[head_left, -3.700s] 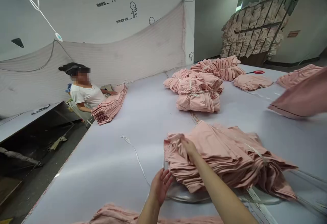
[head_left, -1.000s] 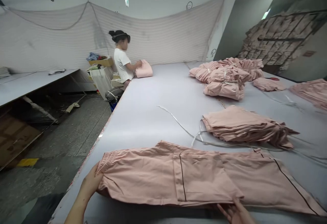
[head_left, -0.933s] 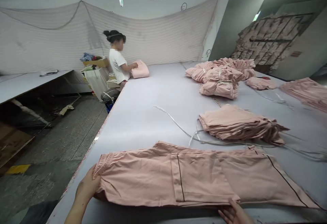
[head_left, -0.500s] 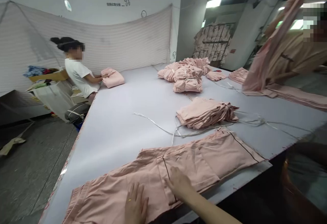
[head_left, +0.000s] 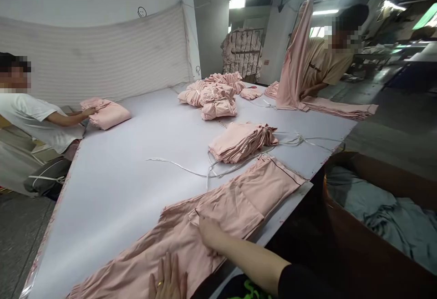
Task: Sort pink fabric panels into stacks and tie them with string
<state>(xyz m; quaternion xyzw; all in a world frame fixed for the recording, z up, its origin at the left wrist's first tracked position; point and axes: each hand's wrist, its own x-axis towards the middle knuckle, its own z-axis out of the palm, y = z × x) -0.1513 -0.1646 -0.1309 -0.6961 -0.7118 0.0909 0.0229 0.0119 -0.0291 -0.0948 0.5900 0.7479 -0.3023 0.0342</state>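
Pink trousers [head_left: 235, 199] with an elastic waist and dark piping at the cuff lie lengthwise along the near edge of the table. My left hand [head_left: 168, 278], a ring on one finger, rests flat on them with its fingers spread. Further up the cloth, my right hand [head_left: 209, 231] is closed on a piped cuff of the trousers, which bunches beneath it. Just beyond lies a stack of folded pink garments [head_left: 241, 142], with white tie strings [head_left: 184, 168] around it on the tabletop.
Tied pink bundles [head_left: 218, 103] sit farther back on the white table [head_left: 112, 171]. At left a person handles a folded pink garment [head_left: 109, 114]; at right another holds up pink cloth [head_left: 293, 67]. A bin of grey-green fabric [head_left: 382, 208] stands beside the table's right edge.
My view has swung right, bringing the fabric bin and the right-hand person further into sight. The cuff under my right hand, flat before, is now bunched. My left hand stays flat on the trousers.
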